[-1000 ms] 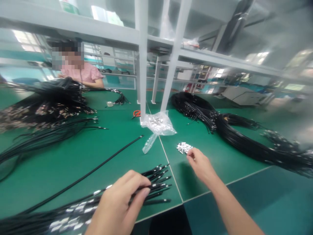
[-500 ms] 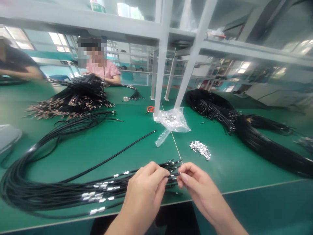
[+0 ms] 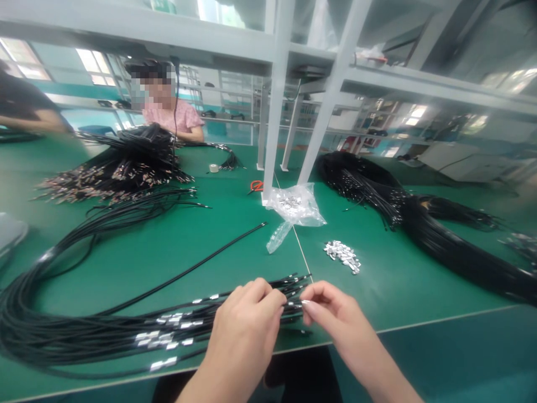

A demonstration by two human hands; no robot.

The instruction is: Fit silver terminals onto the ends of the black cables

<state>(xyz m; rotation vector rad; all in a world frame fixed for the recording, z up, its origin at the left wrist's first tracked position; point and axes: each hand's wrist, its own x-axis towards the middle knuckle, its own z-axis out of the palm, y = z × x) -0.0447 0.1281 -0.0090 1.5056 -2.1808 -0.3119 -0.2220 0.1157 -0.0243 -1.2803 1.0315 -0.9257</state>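
Near the front edge of the table lies a bundle of black cables [image 3: 46, 330], bent in a loop on the left, with silver metal sleeves [image 3: 157, 338] along it. My left hand [image 3: 247, 324] is closed on a black cable near its tip, above the bundle. Facing it, my right hand [image 3: 335, 313] pinches a small silver sleeve [image 3: 305, 303] at the cable's end; whether the sleeve is around the tip I cannot tell. Beyond my right hand is a pile of loose silver sleeves [image 3: 342, 256].
A clear plastic bag [image 3: 302, 207] of sleeves lies by the white shelf post [image 3: 274, 112], beside orange-handled scissors [image 3: 255, 186]. One cable [image 3: 201, 263] lies apart. Thick black cable bundles [image 3: 453, 252] cover the right; another heap [image 3: 138, 151] stands before a person in pink [image 3: 184, 117].
Both hands have shifted very slightly left in view, and the right fingertips have come a little nearer to the left ones. The view has turned slightly. The table items stay put.
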